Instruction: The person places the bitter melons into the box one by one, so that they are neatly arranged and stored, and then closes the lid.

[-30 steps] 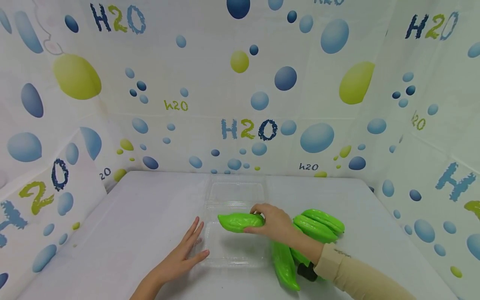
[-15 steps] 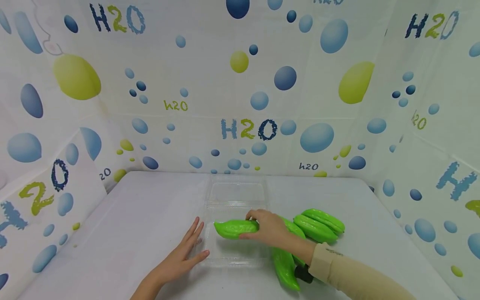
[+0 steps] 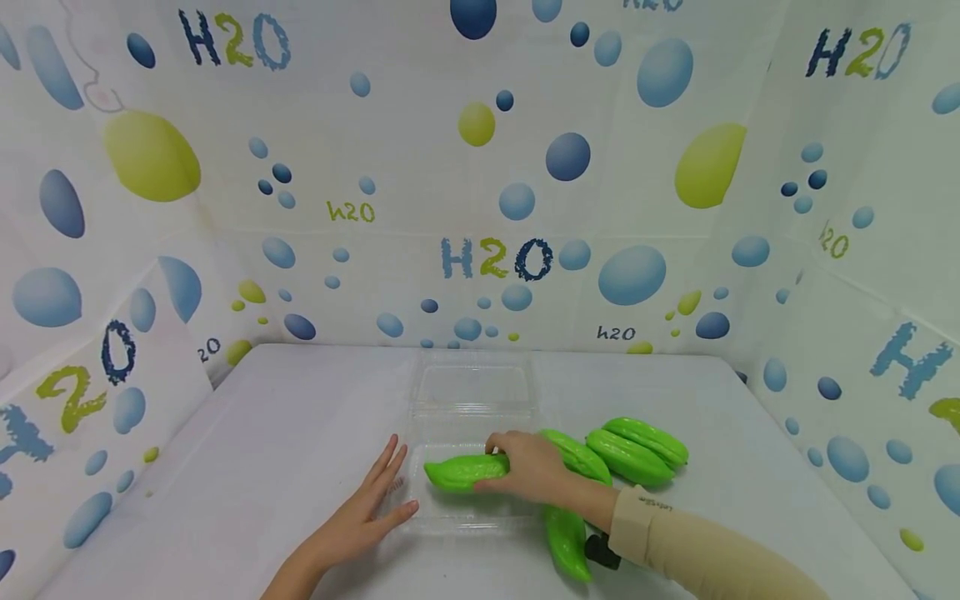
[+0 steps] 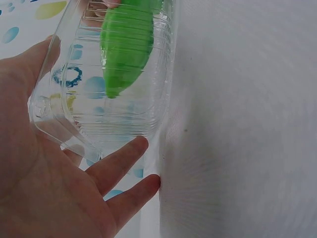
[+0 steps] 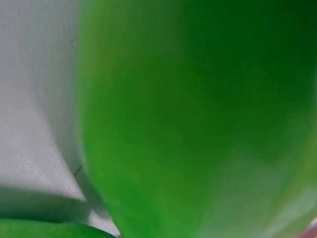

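Note:
In the head view my right hand (image 3: 527,468) grips one end of a glossy green bitter melon (image 3: 459,473), thumb on the near side and fingers over the far side. Its pointed end faces left, over the base of a clear plastic clamshell box (image 3: 480,521). My left hand (image 3: 362,510) lies at the box's left side with fingers spread and straight. In the left wrist view, fingertips of the left hand (image 4: 74,168) are right at the box's end wall, and the melon (image 4: 126,49) shows through the plastic. A blurred green surface (image 5: 188,114) fills most of the right wrist view.
The box's lid (image 3: 474,383) lies folded back behind its base. Right of the box are several more green bitter melons (image 3: 630,457), some partly under the right forearm. A black wrist device (image 3: 602,551) sits by the cuff. A printed curtain (image 3: 405,167) surrounds the white table (image 3: 315,392).
My right hand has moved the bitter melon a little left and down towards the near part of the box's base. The left hand has stayed in place.

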